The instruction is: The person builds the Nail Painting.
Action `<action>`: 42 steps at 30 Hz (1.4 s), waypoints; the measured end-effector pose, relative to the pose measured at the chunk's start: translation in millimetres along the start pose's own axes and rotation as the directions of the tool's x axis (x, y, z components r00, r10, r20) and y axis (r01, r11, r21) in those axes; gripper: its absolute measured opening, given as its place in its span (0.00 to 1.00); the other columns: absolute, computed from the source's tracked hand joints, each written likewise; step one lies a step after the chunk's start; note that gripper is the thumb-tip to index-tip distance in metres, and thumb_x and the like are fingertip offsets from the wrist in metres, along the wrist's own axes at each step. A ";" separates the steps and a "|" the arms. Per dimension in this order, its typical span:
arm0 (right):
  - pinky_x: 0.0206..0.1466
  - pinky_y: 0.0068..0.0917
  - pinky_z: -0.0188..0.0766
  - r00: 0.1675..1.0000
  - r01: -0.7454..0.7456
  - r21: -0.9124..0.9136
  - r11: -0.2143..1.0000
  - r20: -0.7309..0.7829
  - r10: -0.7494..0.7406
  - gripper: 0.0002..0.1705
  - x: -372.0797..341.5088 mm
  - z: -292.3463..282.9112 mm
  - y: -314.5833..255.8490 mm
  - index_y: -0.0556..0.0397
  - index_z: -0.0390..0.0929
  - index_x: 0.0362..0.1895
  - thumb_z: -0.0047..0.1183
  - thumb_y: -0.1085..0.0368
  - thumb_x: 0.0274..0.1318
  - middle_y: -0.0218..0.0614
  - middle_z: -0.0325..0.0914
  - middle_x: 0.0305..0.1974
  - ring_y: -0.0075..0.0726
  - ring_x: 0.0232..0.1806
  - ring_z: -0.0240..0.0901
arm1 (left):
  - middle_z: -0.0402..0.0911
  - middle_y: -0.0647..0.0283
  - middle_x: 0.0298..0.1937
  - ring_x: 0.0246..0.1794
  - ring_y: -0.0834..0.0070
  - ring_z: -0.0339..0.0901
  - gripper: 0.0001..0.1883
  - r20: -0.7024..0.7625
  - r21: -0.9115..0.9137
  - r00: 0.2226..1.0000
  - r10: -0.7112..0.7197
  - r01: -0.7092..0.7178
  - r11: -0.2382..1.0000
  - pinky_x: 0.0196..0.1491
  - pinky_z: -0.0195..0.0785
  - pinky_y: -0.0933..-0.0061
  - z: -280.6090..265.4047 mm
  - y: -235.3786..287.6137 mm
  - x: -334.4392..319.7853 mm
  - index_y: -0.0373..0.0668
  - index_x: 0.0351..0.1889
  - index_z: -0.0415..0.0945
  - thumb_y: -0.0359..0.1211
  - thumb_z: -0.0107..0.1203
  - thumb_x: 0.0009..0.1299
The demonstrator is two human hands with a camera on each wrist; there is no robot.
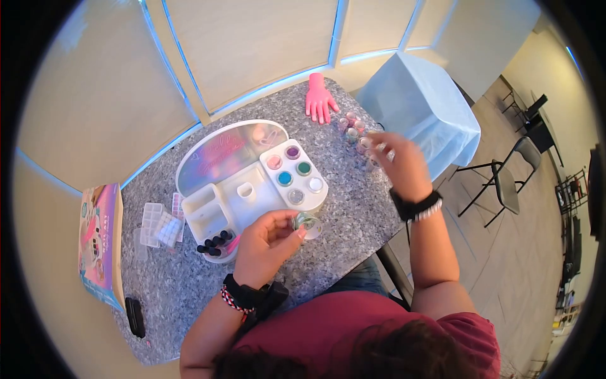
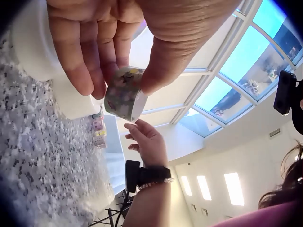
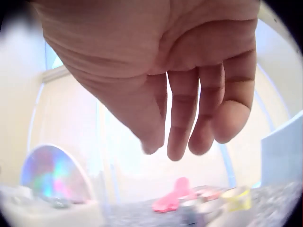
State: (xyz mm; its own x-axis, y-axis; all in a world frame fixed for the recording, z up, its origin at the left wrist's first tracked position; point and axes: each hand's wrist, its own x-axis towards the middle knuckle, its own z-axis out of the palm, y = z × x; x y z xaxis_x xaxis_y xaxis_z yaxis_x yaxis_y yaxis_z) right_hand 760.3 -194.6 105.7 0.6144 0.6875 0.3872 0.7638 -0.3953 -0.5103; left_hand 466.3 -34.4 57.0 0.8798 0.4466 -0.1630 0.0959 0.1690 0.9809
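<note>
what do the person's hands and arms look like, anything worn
The left hand is gloveless, with a black wrist device and a red, white and black patterned bracelet. The right hand, also gloveless, has a black wristband with a boxy black unit and a pale, shiny bracelet. A short maroon fabric sleeve covers the top of the right arm.
</note>
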 end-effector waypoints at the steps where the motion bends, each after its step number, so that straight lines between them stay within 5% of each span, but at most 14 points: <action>1: 0.52 0.46 0.83 0.999 -0.018 -0.109 0.994 -0.047 0.012 0.17 14.3 8.0 26.7 0.47 0.91 0.59 0.68 0.66 0.67 0.43 0.91 0.50 0.51 0.46 0.89 | 0.89 0.56 0.61 0.58 0.76 0.87 0.21 -0.003 -0.016 1.000 0.015 -0.015 1.000 0.63 0.81 0.70 -1.7 -2.6 1.1 0.31 0.70 0.78 0.27 0.66 0.82; 3: 0.60 0.48 0.82 0.998 0.058 -0.196 0.979 -0.019 -0.063 0.22 35.5 13.8 65.6 0.46 0.89 0.63 0.69 0.68 0.64 0.45 0.90 0.55 0.53 0.56 0.87 | 0.88 0.55 0.61 0.59 0.74 0.87 0.20 0.004 -0.052 1.000 0.008 -0.008 0.999 0.63 0.81 0.70 -2.4 -4.5 -0.4 0.31 0.70 0.77 0.27 0.65 0.83; 6: 0.67 0.45 0.81 0.962 -0.077 -0.002 0.997 0.262 0.075 0.31 58.4 27.2 90.9 0.50 0.86 0.67 0.72 0.69 0.57 0.45 0.89 0.60 0.52 0.62 0.84 | 0.87 0.55 0.62 0.60 0.72 0.88 0.20 0.016 -0.087 1.000 0.002 -0.001 0.996 0.62 0.82 0.69 -6.3 -11.1 -2.0 0.31 0.70 0.76 0.28 0.64 0.84; 10: 0.63 0.43 0.84 0.959 -0.110 0.052 0.993 0.266 0.092 0.29 61.9 33.9 111.7 0.48 0.86 0.65 0.72 0.70 0.57 0.41 0.89 0.58 0.45 0.58 0.85 | 0.87 0.54 0.61 0.62 0.70 0.87 0.19 0.067 -0.123 0.997 -0.047 0.055 0.991 0.57 0.86 0.68 -14.3 -14.7 -10.7 0.31 0.68 0.75 0.29 0.64 0.84; 13: 0.56 0.39 0.86 0.992 -0.088 -0.087 0.992 0.079 0.095 0.27 48.1 20.7 80.5 0.51 0.85 0.66 0.70 0.72 0.61 0.38 0.90 0.56 0.41 0.52 0.87 | 0.87 0.54 0.60 0.62 0.70 0.87 0.18 0.035 -0.174 0.998 -0.054 0.059 0.983 0.55 0.88 0.68 -18.0 -13.8 -16.2 0.31 0.67 0.75 0.29 0.63 0.84; 15: 0.54 0.35 0.85 0.998 -0.052 0.237 0.970 0.033 0.045 0.21 24.5 14.0 22.6 0.55 0.84 0.63 0.68 0.71 0.67 0.39 0.89 0.57 0.37 0.52 0.87 | 0.87 0.53 0.60 0.62 0.70 0.88 0.17 -0.004 -0.210 0.998 -0.059 0.057 0.976 0.56 0.87 0.68 -20.5 -18.1 -16.3 0.32 0.66 0.75 0.29 0.63 0.84; 17: 0.60 0.35 0.86 0.987 -0.056 0.633 0.772 0.150 -0.052 0.21 -8.1 14.9 -30.2 0.58 0.83 0.62 0.66 0.77 0.67 0.38 0.86 0.59 0.35 0.58 0.86 | 0.88 0.57 0.54 0.50 0.77 0.90 0.19 -0.038 -0.321 0.999 -0.039 0.024 0.947 0.53 0.84 0.77 -19.8 -18.5 -14.9 0.33 0.66 0.76 0.29 0.67 0.82; 19: 0.67 0.38 0.86 0.937 -0.098 0.798 0.594 0.276 -0.216 0.24 -42.8 13.9 -82.7 0.57 0.83 0.60 0.70 0.81 0.60 0.40 0.82 0.60 0.39 0.65 0.85 | 0.88 0.52 0.61 0.59 0.72 0.88 0.19 -0.050 -0.228 0.996 -0.071 0.058 0.972 0.57 0.87 0.69 -20.5 -14.1 -17.2 0.33 0.69 0.73 0.29 0.62 0.85; 21: 0.64 0.40 0.87 0.881 0.018 0.723 0.690 0.315 -0.353 0.24 -60.6 17.3 -115.9 0.55 0.86 0.56 0.74 0.80 0.55 0.41 0.83 0.59 0.44 0.62 0.86 | 0.89 0.54 0.60 0.57 0.74 0.88 0.19 -0.068 -0.261 0.996 -0.060 0.041 0.964 0.58 0.86 0.70 -19.5 -13.7 -18.4 0.34 0.70 0.73 0.28 0.62 0.85; 23: 0.60 0.40 0.86 0.828 0.350 0.551 0.758 0.196 -0.525 0.24 -65.3 29.1 -124.0 0.53 0.87 0.56 0.75 0.78 0.54 0.42 0.85 0.56 0.48 0.59 0.87 | 0.90 0.58 0.56 0.55 0.76 0.88 0.21 -0.094 -0.201 0.994 -0.058 0.038 0.979 0.58 0.84 0.73 -21.0 -14.4 -19.7 0.37 0.72 0.73 0.27 0.62 0.84; 33: 0.56 0.41 0.85 0.901 0.363 0.370 0.855 0.094 -0.423 0.24 -87.3 60.0 -118.4 0.52 0.85 0.55 0.75 0.76 0.54 0.43 0.86 0.54 0.51 0.54 0.87 | 0.89 0.56 0.52 0.52 0.78 0.88 0.28 -0.171 -0.051 0.985 0.029 -0.038 0.998 0.54 0.81 0.77 -13.8 -9.6 -26.2 0.41 0.78 0.65 0.22 0.59 0.82; 35: 0.55 0.42 0.85 0.943 0.250 0.434 0.865 0.095 -0.320 0.23 -91.1 63.5 -118.4 0.52 0.86 0.55 0.75 0.76 0.53 0.42 0.86 0.54 0.52 0.54 0.87 | 0.89 0.56 0.51 0.51 0.78 0.89 0.28 -0.179 -0.074 0.983 0.032 -0.046 0.996 0.52 0.82 0.77 -13.6 -8.9 -26.1 0.40 0.78 0.66 0.23 0.60 0.82; 42: 0.56 0.43 0.86 0.845 0.470 0.252 0.846 0.147 -0.514 0.22 -85.6 56.0 -117.3 0.50 0.88 0.55 0.73 0.76 0.55 0.38 0.87 0.55 0.51 0.55 0.87 | 0.92 0.57 0.46 0.46 0.80 0.89 0.29 -0.246 0.080 0.967 0.072 -0.054 0.995 0.49 0.81 0.78 -13.9 -8.4 -26.8 0.38 0.79 0.69 0.25 0.63 0.81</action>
State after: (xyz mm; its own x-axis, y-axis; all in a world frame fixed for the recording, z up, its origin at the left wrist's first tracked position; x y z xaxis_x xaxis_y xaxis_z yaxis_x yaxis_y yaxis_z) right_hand 607.0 -173.0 89.4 0.0974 0.8739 0.4762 0.8852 0.1426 -0.4428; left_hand 435.5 -35.6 51.7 0.7429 0.6599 -0.1124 0.0850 0.0736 0.9937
